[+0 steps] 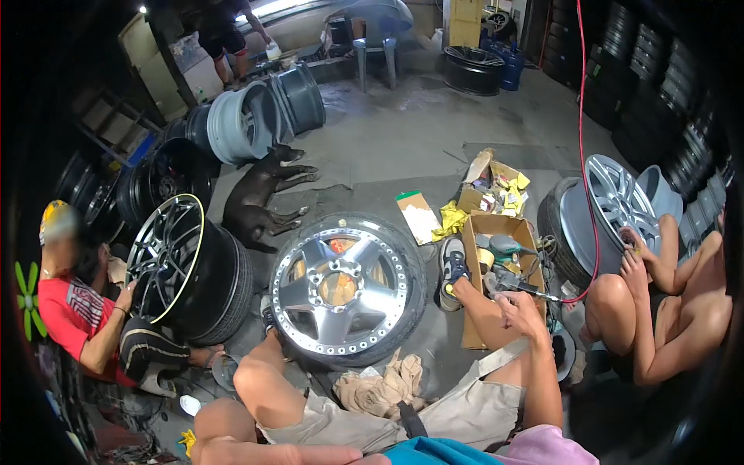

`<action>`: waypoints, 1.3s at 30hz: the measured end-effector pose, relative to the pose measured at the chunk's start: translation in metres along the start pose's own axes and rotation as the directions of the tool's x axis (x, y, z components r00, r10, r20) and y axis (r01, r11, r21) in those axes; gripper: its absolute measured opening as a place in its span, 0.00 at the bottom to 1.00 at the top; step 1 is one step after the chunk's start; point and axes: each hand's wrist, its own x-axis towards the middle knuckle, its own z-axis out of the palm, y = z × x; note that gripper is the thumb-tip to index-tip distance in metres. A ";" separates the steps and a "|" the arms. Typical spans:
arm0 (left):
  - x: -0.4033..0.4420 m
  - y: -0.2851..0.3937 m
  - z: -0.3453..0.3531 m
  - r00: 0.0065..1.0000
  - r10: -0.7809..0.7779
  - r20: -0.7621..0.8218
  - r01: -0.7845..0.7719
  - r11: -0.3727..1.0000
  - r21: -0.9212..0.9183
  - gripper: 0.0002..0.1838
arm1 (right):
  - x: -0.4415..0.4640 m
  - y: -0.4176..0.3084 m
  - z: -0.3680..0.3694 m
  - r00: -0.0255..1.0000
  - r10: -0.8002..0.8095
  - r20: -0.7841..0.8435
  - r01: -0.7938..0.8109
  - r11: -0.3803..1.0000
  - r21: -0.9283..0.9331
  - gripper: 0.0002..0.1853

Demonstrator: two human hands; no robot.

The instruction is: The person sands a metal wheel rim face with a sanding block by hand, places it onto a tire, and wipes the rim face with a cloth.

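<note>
At my 12 o'clock lies the five-spoke alloy wheel (364,301), its polished face likely to scratch if metal dropped on it. The crowded near cardboard box (471,335), 1 o'clock, might snag tools; the red hose (582,116), 2 o'clock, could catch my arm. My right hand (521,316) curls its fingers by the air tool (521,285); gripping, I can't tell. Left fingers: unclear. Count: one such wheel, two boxes, one hose, one air tool.
</note>
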 end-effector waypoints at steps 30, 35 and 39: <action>-0.041 -0.192 0.054 0.684 -0.563 0.463 0.452 0.826 0.337 0.17 | -0.007 -0.019 0.025 0.997 -0.082 0.007 0.082 0.983 -0.163 0.19; -0.171 -0.243 0.133 0.390 -0.607 0.692 0.547 0.758 0.357 0.19 | 0.000 -0.020 0.029 0.993 -0.115 0.000 0.113 0.977 -0.183 0.19; -0.213 -0.245 0.174 0.221 -0.692 0.687 0.497 0.686 0.531 0.23 | 0.000 -0.028 0.033 0.996 -0.079 0.029 0.083 0.974 -0.210 0.19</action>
